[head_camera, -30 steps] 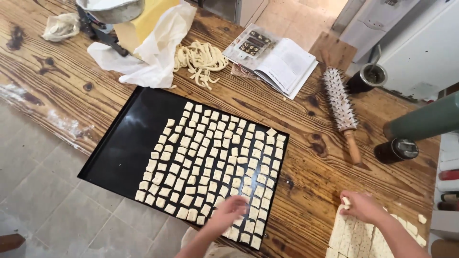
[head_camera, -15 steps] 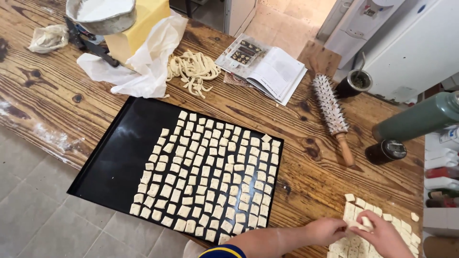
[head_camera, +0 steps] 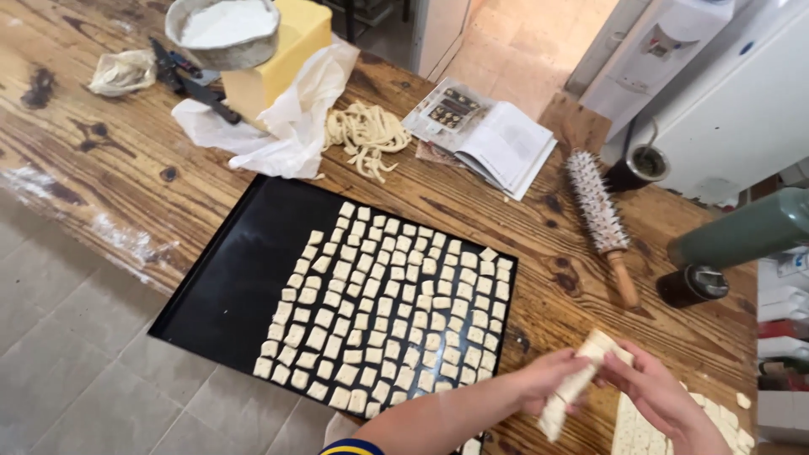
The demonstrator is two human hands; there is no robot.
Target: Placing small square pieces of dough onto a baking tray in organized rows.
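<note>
A black baking tray (head_camera: 227, 278) lies on the wooden table (head_camera: 118, 160), its right part filled with rows of several small square dough pieces (head_camera: 388, 303). To the right of the tray, both my hands hold up a strip of cut dough (head_camera: 575, 383). My left hand (head_camera: 548, 379) grips the strip from the left and my right hand (head_camera: 653, 392) holds its upper end. Below my hands a sheet of scored dough squares (head_camera: 674, 425) lies at the table's near right corner.
A spiked roller with a wooden handle (head_camera: 598, 219) lies right of the tray. Farther back are an open booklet (head_camera: 489, 139), a heap of dough strips (head_camera: 366, 135), a yellow block on white paper (head_camera: 282, 50), a bowl of flour (head_camera: 223, 29). Two dark cups (head_camera: 691, 285) (head_camera: 638, 166) and a green bottle (head_camera: 742, 232) stand at right.
My left hand left the tray and moved right to join my right hand. Both hands have lifted a strip of dough off the scored sheet. The camera has come closer.
</note>
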